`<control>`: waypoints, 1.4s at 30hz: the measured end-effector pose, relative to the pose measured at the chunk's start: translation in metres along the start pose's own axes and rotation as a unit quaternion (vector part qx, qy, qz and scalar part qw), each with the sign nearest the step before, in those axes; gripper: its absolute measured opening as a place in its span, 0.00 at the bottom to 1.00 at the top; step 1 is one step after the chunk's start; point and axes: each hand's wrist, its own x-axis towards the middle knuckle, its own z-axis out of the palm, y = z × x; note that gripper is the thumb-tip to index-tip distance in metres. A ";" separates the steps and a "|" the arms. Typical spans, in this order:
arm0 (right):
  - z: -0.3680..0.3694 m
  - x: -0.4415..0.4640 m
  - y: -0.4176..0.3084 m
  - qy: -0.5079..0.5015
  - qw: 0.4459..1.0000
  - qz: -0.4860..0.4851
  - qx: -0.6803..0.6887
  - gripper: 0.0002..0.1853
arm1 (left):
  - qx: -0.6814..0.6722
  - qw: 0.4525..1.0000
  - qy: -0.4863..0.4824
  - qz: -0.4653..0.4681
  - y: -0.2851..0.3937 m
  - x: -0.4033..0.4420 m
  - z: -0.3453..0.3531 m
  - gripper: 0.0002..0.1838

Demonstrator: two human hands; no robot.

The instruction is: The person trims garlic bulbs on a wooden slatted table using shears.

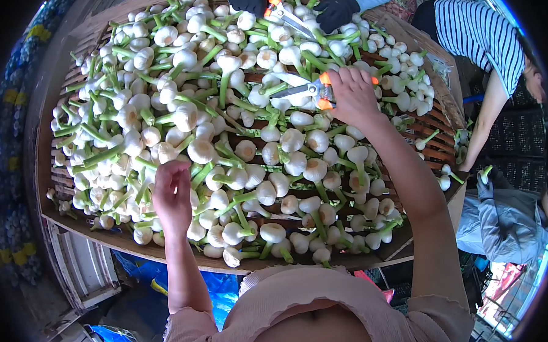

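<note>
My right hand (351,95) is wrapped round the orange handles of a pair of pruning shears (315,91); their blades are apart and point left over the garlic. Near the front left of the pile, my left hand (172,183) hovers at the bulbs with its fingers curled together. Whether anything small is between those fingers is hidden. White garlic bulbs (200,151) with cut green stems lie heaped below and around both hands.
The slatted wooden table (149,252) has a raised rim. Across it, a co-worker's gloved hands (334,13) are beside other orange-handled shears (288,14). A person in a striped top (477,31) and another in grey (502,225) are at the right.
</note>
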 end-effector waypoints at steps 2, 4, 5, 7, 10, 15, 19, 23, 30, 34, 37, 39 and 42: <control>-0.005 0.022 -0.015 0.029 0.997 -0.056 -0.044 0.30 | -0.009 0.999 0.013 -0.028 -0.002 -0.023 -0.013 0.06; 0.006 0.047 -0.033 -0.027 0.993 -0.100 -0.063 0.28 | -0.025 0.999 0.020 -0.032 -0.007 -0.041 -0.024 0.07; 0.010 0.056 -0.039 -0.056 0.988 -0.121 -0.072 0.27 | -0.032 0.999 0.023 -0.035 -0.009 -0.047 -0.028 0.07; 0.005 0.076 -0.046 -0.160 0.982 -0.086 -0.043 0.24 | -0.038 0.998 0.043 -0.036 -0.013 -0.056 -0.037 0.07; -0.018 0.074 -0.053 -0.223 0.973 -0.054 0.018 0.21 | -0.055 0.994 0.068 -0.060 -0.015 -0.075 -0.054 0.06; -0.048 0.018 -0.071 -0.293 0.952 -0.023 0.083 0.35 | -0.057 0.991 0.073 -0.091 -0.028 -0.093 -0.070 0.05; -0.067 0.016 -0.103 -0.408 0.906 -0.101 0.051 0.31 | -0.025 0.995 0.035 -0.087 -0.028 -0.095 -0.070 0.05; -0.100 0.059 -0.139 -0.555 0.820 -0.133 -0.030 0.20 | -0.040 0.996 0.022 -0.071 -0.024 -0.088 -0.070 0.05; -0.141 0.069 -0.120 -0.512 0.858 -0.028 -0.019 0.23 | 0.214 0.932 -0.193 0.219 -0.004 -0.012 0.004 0.10; -0.155 0.012 -0.087 -0.415 0.890 0.169 0.083 0.37 | 0.431 0.773 -0.362 0.293 -0.045 0.029 0.078 0.07; -0.161 -0.071 -0.079 -0.260 0.903 0.260 0.223 0.32 | 0.417 0.741 -0.449 0.274 -0.055 0.057 0.090 0.09; -0.149 -0.128 -0.089 -0.221 0.878 0.317 0.284 0.34 | 0.345 0.813 -0.345 0.318 -0.047 0.078 0.072 0.07; -0.120 -0.193 -0.115 -0.323 0.744 0.297 0.504 0.37 | 0.097 0.938 -0.311 0.122 0.014 0.078 0.044 0.10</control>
